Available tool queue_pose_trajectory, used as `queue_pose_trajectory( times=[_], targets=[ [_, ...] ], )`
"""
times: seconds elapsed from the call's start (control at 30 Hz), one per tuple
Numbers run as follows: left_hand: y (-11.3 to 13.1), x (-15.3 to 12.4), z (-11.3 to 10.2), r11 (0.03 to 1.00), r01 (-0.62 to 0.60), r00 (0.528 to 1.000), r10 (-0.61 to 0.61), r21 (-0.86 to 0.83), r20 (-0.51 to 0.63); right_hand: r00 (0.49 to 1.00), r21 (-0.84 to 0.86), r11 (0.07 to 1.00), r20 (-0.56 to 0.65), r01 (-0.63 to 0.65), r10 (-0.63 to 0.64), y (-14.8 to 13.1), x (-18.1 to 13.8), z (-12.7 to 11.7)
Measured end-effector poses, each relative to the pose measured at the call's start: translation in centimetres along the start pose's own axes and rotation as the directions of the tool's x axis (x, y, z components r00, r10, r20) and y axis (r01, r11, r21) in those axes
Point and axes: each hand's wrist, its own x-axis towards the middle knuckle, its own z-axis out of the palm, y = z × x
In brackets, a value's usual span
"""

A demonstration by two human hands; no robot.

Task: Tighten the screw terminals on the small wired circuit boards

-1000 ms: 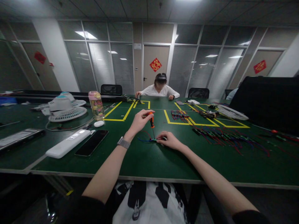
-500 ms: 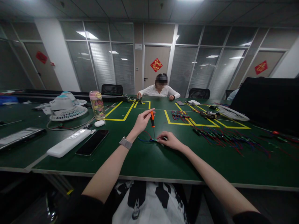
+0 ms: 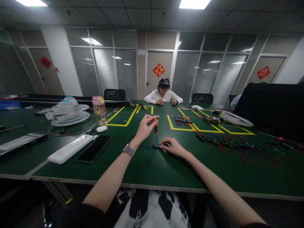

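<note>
My left hand point(image 3: 145, 128) is closed round the orange and black handle of a screwdriver point(image 3: 155, 129), which stands nearly upright. Its tip meets a small green circuit board point(image 3: 156, 146) lying on the table in front of me. From the board's left side run a blue wire point(image 3: 146, 146) and a red one. At the board's right end, my right hand point(image 3: 173, 146) pinches its edge between thumb and fingers, the side of the hand low over the table.
Many wired boards point(image 3: 223, 142) lie to the right, and a bundle of them point(image 3: 182, 121) sits by yellow tape. On the left are a phone point(image 3: 94, 148), a white device point(image 3: 71, 148), a bottle point(image 3: 99, 110) and white fans point(image 3: 70, 115). A person point(image 3: 163, 95) sits opposite.
My left fingers have shifted on the screwdriver handle, the index finger now stretched over its top. The person opposite has drawn a hand in toward the middle. The view has tilted up slightly.
</note>
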Motion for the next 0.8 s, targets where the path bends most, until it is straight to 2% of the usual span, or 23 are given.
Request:
queue_pose_trajectory(
  times=[0.07, 0.17, 0.23, 0.37, 0.47, 0.57, 0.7, 0.8],
  targets=[
    [0.12, 0.09, -0.16, 1.000, -0.001, 0.999, 0.001, -0.017, 0.036, 1.000, -0.004, 1.000, -0.001, 0.004, -0.004, 0.09, 0.03, 0.04],
    [0.36, 0.16, -0.27, 0.990, 0.052, 0.991, -0.035, -0.133, 0.128, 1.000, -0.007, 1.000, -0.003, 0.021, -0.021, 0.15, 0.07, 0.03],
    [0.44, 0.10, -0.19, 0.984, 0.074, 0.992, -0.055, -0.161, 0.115, 1.000, -0.010, 0.999, -0.006, 0.031, -0.031, 0.18, 0.07, 0.01],
    [0.41, -0.04, 0.07, 0.997, 0.017, 1.000, -0.015, -0.076, 0.027, 1.000, 0.001, 1.000, -0.017, 0.024, -0.024, 0.20, 0.05, 0.04],
    [0.37, -0.02, 0.17, 0.995, -0.008, 0.996, 0.017, -0.100, 0.085, 0.999, 0.023, 1.000, -0.033, 0.015, -0.014, 0.21, 0.02, 0.10],
    [0.37, -0.06, 0.28, 0.981, 0.034, 0.989, -0.005, -0.193, 0.149, 0.999, 0.041, 0.999, -0.046, 0.014, -0.012, 0.34, 0.01, 0.17],
    [0.48, -0.19, 0.33, 0.990, 0.036, 0.996, -0.024, -0.138, 0.085, 0.999, 0.054, 0.998, -0.045, 0.026, -0.024, 0.70, 0.04, 0.30],
    [0.61, -0.11, 0.21, 0.990, 0.034, 0.994, -0.019, -0.137, 0.111, 0.999, 0.065, 0.997, -0.038, 0.028, -0.026, 0.92, 0.05, 0.35]
  ],
)
